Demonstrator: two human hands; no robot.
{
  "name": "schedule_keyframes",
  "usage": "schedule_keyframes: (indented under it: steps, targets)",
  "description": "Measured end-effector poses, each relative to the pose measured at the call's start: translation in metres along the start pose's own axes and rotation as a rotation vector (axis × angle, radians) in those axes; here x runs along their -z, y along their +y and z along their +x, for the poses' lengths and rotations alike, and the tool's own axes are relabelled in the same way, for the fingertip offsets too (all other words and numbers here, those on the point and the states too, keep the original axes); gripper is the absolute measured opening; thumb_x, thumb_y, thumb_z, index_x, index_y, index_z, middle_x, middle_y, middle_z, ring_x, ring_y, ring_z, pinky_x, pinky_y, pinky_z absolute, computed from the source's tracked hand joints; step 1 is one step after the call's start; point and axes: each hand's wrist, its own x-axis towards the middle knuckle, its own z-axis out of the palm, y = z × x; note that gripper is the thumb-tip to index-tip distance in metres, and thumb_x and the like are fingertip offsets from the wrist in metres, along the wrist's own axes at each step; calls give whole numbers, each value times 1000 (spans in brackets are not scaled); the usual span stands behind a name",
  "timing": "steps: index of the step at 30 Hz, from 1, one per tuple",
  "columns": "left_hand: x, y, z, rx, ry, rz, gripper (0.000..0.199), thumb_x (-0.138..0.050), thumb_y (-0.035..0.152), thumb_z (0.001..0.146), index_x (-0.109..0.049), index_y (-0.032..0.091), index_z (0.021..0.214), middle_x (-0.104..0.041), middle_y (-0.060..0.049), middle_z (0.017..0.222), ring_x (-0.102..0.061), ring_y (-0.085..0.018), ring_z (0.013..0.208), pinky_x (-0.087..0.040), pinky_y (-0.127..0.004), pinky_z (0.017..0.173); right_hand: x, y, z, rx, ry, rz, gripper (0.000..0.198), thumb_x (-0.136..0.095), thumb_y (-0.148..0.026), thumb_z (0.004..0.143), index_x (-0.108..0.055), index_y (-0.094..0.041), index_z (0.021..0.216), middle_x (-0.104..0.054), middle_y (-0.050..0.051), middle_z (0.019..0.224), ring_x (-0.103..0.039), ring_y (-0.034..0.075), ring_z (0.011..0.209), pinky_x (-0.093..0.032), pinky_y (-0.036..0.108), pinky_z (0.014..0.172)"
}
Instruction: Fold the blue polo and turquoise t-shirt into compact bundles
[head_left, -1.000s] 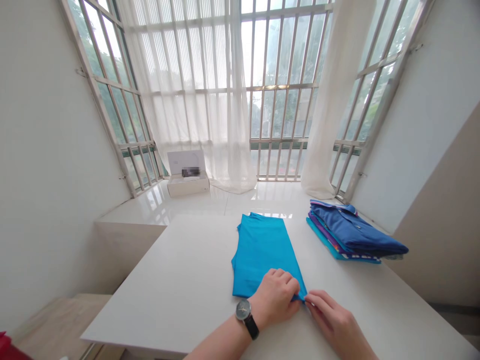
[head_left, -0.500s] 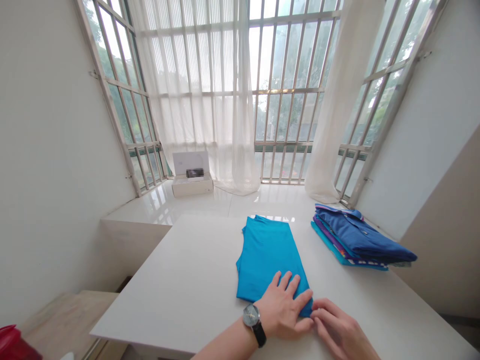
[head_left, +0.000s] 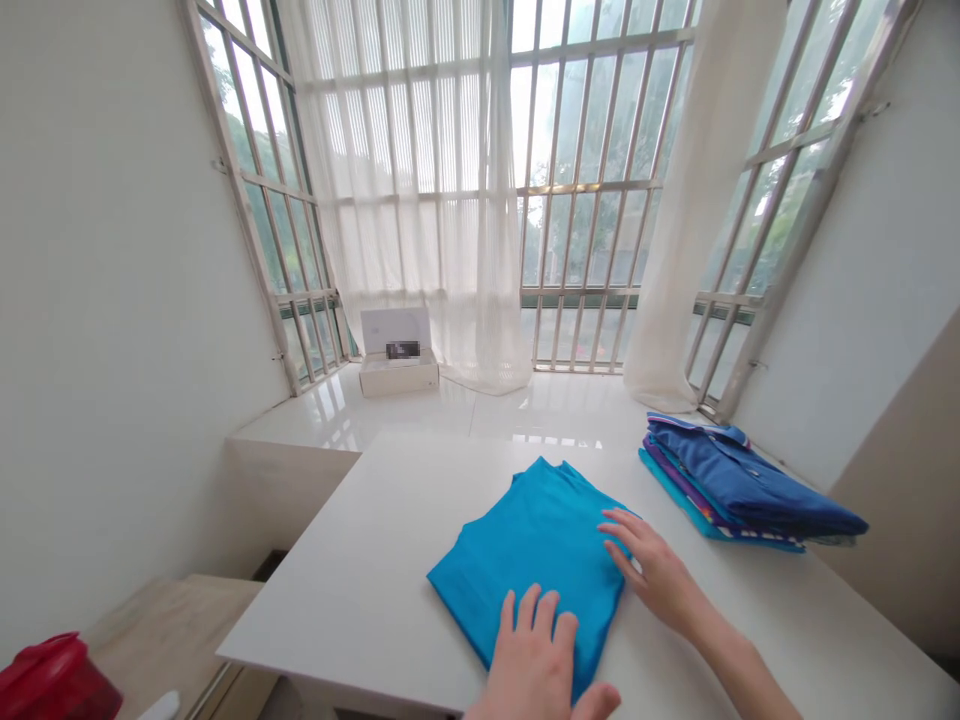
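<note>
A bright blue folded garment (head_left: 536, 540) lies turned at an angle on the white table (head_left: 337, 590). My left hand (head_left: 531, 650) rests on its near part, with the fingers spread and the palm down. Over the garment's right edge is my right hand (head_left: 649, 560), its fingers stretched out and apart. Whether the right fingertips touch the cloth or hover just above it, I cannot tell. Both hands hold nothing. The garment's exact kind does not show in its folded state.
A stack of folded clothes (head_left: 750, 485), dark blue on top, sits at the table's right side. On the window sill (head_left: 300, 425) stands an open white box (head_left: 399, 376). A red object (head_left: 60, 680) is at the lower left, beside a wooden surface (head_left: 165, 630).
The blue garment has turned clockwise, its near end swinging left. My right hand has left the near right corner and moved up along the right edge. My left hand has shifted nearer to me.
</note>
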Motion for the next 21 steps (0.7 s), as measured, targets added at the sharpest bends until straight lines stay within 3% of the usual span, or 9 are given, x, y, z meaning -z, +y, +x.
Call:
schedule_keyframes:
  steps: [3,6,9,12,15,17,21]
  targets:
    - [-24,3,7,-20,80,82,73,-46,61,92,-33,23,152,-25,-17,159,-18,-46,145,-15,-74,111,-12,10,22,-67,-180,-97,54,-42,-52,95,-59,-20,134,-49,13,149,-40,31,140,-37,51,114]
    - [-21,-15,1,-165,67,116,62,-43,52,97,-28,30,153,-23,-11,161,-19,-41,146,-17,-71,114,-14,12,16,-108,-260,-161,61,-37,-58,95,-49,-23,143,-43,10,153,-37,29,142,-34,50,116]
    - [12,-48,-13,-294,6,143,53,-38,45,100,-27,39,152,-22,-2,162,-19,-34,148,-17,-65,117,-6,2,-9,-104,-190,-242,61,-38,-61,94,-53,-24,140,-52,11,146,-48,31,133,-42,52,108]
    - [57,-80,-21,-302,-101,185,52,-45,37,98,-35,42,148,-25,1,161,-21,-35,147,-19,-62,117,9,-22,-36,-106,-136,-320,52,-41,-57,94,-63,-24,128,-66,13,127,-62,33,113,-52,51,91]
    - [86,-97,-15,-189,-90,256,40,-45,35,96,-54,38,135,-41,0,154,-27,-36,145,-26,-60,115,22,-61,-55,-128,-150,-312,42,-44,-52,94,-71,-24,109,-71,12,103,-67,30,90,-54,42,74]
    - [88,-97,-4,-62,-2,303,39,-39,43,99,-60,30,130,-50,-6,147,-36,-35,140,-32,-57,112,29,-91,-61,-151,-206,-245,38,-45,-51,94,-73,-24,95,-71,10,91,-68,26,80,-51,36,67]
    - [64,-89,26,154,68,366,61,-31,57,98,-45,22,146,-42,-18,151,-39,-42,136,-35,-62,106,46,-141,-59,-130,-380,-57,34,-49,-46,94,-71,-24,81,-72,6,82,-67,21,70,-40,29,58]
